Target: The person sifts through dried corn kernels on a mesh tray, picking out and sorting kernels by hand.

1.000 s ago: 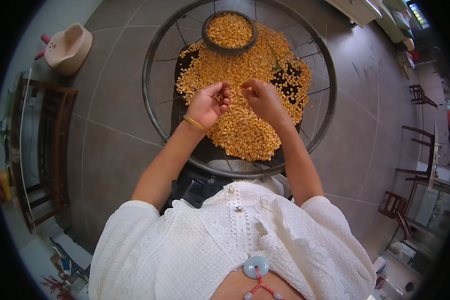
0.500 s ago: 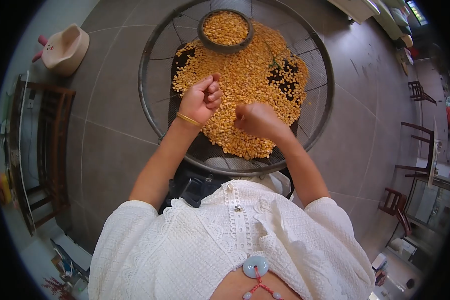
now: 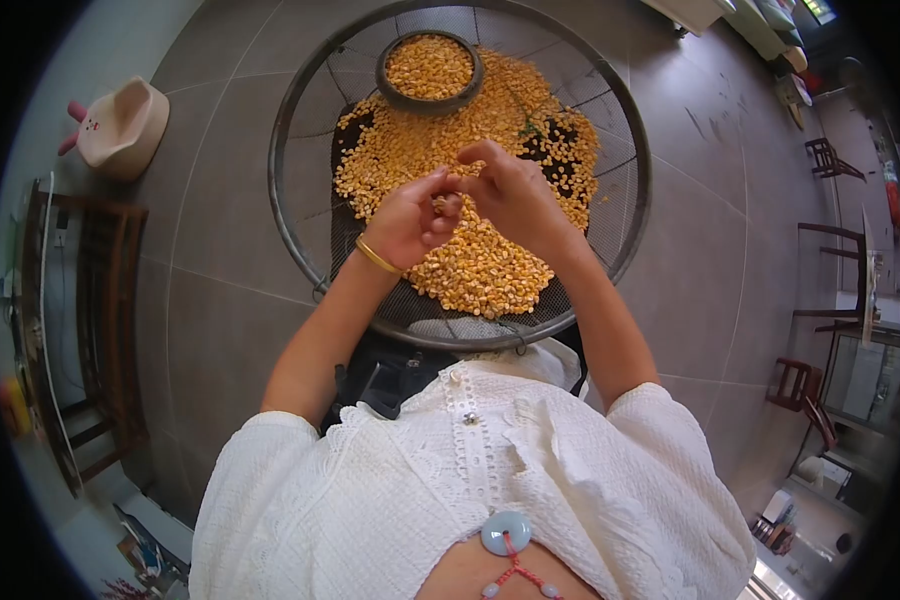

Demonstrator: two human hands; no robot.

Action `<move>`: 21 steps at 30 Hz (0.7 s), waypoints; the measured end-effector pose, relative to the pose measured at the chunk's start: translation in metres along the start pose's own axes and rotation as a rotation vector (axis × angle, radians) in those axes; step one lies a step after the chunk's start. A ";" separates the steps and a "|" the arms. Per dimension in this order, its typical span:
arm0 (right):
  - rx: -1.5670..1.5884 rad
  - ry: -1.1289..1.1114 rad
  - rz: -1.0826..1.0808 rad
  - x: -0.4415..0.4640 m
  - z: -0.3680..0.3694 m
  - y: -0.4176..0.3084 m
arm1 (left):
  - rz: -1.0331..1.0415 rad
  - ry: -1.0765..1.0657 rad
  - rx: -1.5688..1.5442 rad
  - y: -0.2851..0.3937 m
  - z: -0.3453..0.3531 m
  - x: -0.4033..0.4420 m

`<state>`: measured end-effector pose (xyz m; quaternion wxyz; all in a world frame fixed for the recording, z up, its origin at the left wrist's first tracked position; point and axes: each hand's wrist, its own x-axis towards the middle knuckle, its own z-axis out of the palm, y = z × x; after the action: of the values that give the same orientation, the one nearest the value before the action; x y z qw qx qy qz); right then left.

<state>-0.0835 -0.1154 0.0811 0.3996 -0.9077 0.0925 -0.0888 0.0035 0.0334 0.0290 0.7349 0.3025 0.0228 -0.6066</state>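
Observation:
Yellow corn kernels point(image 3: 485, 275) lie spread over a round mesh tray point(image 3: 637, 170) with a dark rim. Near the tray's far edge stands a dark round bowl point(image 3: 432, 101) filled with kernels. My left hand point(image 3: 417, 222), with a gold bangle at the wrist, is over the kernels, palm turned up and fingers curled round a few kernels. Close beside it, my right hand point(image 3: 515, 200) is held with bent fingers, its fingertips close to the left fingers. What the right fingers hold, if anything, is hidden.
A pale child's seat point(image 3: 125, 130) with pink parts stands on the grey tiled floor at the far left. Below it is a dark wooden bench point(image 3: 115, 300). Wooden chairs point(image 3: 795, 385) are at the right. A black bag point(image 3: 380, 385) lies by the tray's near rim.
My right hand has moved up and towards my left hand, and its fingers have loosened from a fist. The tray and bowl have shifted slightly left in the view.

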 end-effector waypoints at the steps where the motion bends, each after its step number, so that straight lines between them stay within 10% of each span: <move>1: 0.000 0.006 0.000 0.001 0.002 0.010 | -0.002 -0.003 0.005 0.002 -0.003 0.000; 17: 0.021 0.061 -0.227 -0.012 0.004 -0.004 | -0.062 0.081 -0.018 -0.005 0.002 0.006; 21: 0.048 0.080 0.017 -0.003 0.015 0.017 | -0.129 0.093 -0.034 -0.004 0.001 0.006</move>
<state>-0.0842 -0.1153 0.0588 0.4179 -0.8928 0.1140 -0.1235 0.0008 0.0271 0.0261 0.6974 0.3157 0.0869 -0.6375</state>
